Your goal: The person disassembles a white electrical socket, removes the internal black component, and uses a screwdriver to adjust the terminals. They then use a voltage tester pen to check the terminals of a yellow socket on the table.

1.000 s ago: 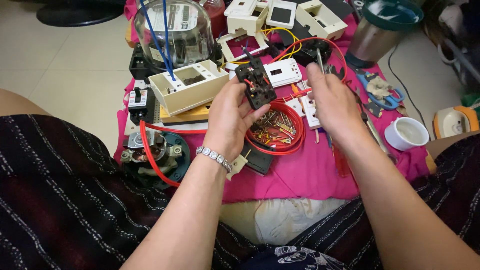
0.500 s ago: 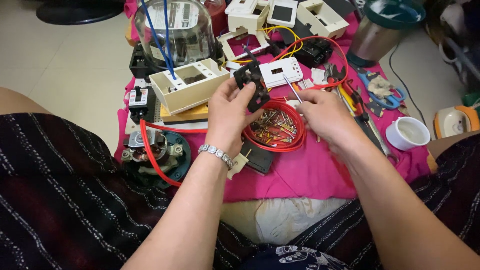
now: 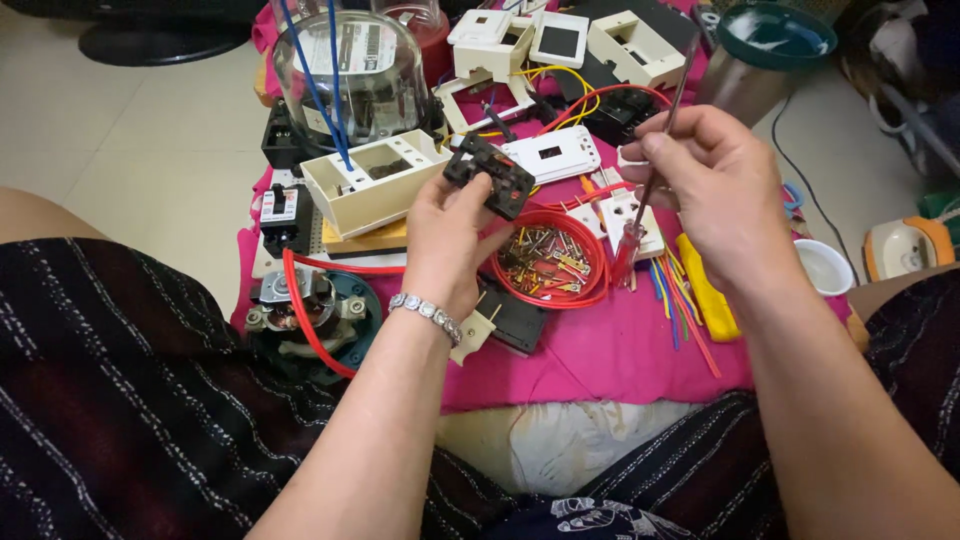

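My left hand (image 3: pixel 452 240) grips a small black electrical socket part (image 3: pixel 489 175) and holds it tilted above a round red dish (image 3: pixel 549 262) full of small metal screws and contacts. My right hand (image 3: pixel 712 190) holds a thin screwdriver (image 3: pixel 650 170) with a red handle; the shaft points up and back, and the handle hangs down past my palm. The two hands are apart, with the screwdriver about a hand's width right of the black part. A silver bracelet sits on my left wrist.
A pink cloth (image 3: pixel 620 350) carries white switch plates (image 3: pixel 553 153), a beige box (image 3: pixel 372 182), a glass-domed electricity meter (image 3: pixel 345 70), a black breaker (image 3: pixel 285 212), a small motor (image 3: pixel 300 305), red wire, coloured wires and a yellow tool (image 3: pixel 706 290). A white cup (image 3: pixel 824 266) stands at right.
My right hand rose from the cloth near the red dish and now holds the screwdriver up. My left hand kept the black part and shifted slightly.
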